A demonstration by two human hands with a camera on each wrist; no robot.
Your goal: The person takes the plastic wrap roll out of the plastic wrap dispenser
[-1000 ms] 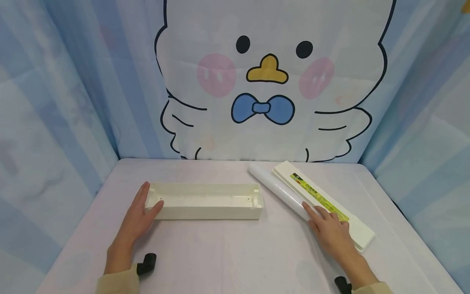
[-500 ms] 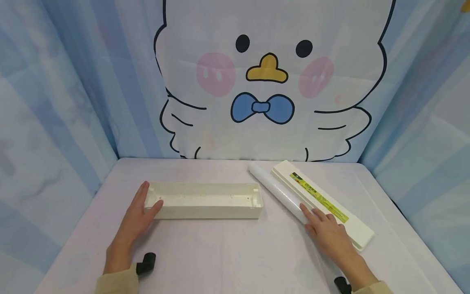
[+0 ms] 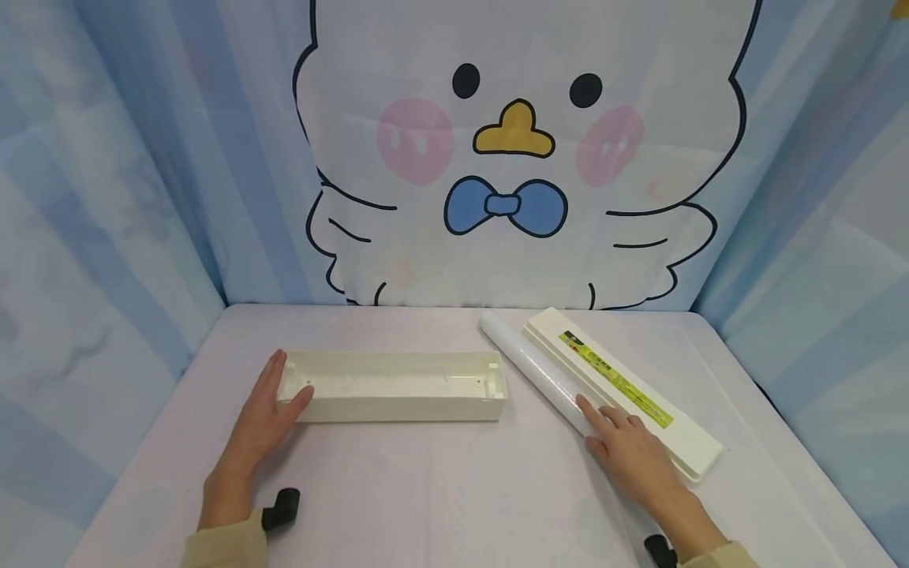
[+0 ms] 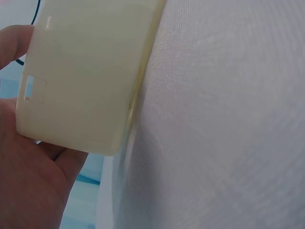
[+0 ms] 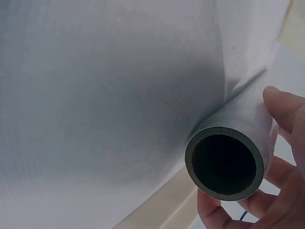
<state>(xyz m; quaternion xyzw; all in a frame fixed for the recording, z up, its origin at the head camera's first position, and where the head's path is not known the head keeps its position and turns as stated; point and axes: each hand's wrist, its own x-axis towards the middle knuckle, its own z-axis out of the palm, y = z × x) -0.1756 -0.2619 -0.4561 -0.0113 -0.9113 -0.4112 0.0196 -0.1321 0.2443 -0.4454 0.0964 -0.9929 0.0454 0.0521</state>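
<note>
An open cream-white plastic box (image 3: 405, 409), long and narrow, lies crosswise on the left half of the table. My left hand (image 3: 259, 426) holds its left end, thumb over the front rim and fingers along the far side; the left wrist view shows the box's end wall (image 4: 86, 90) between them. On the right, a white roll of cling film (image 3: 536, 371) lies slanted on the table. My right hand (image 3: 632, 461) grips its near end, thumb and fingers on opposite sides of the hollow core (image 5: 224, 164). Beside the roll lies a long cream lid (image 3: 689, 446) with a yellow-green label.
A pale cloth covers the table (image 3: 433, 489). A blue-and-white curtain (image 3: 121, 197) with a cartoon chick encloses the back and sides. Black wrist mounts (image 3: 281, 509) stick out from both sleeves.
My right hand has shifted slightly left along with the near end of the roll, its fingers settling round it. The left hand, box and lid stay in place.
</note>
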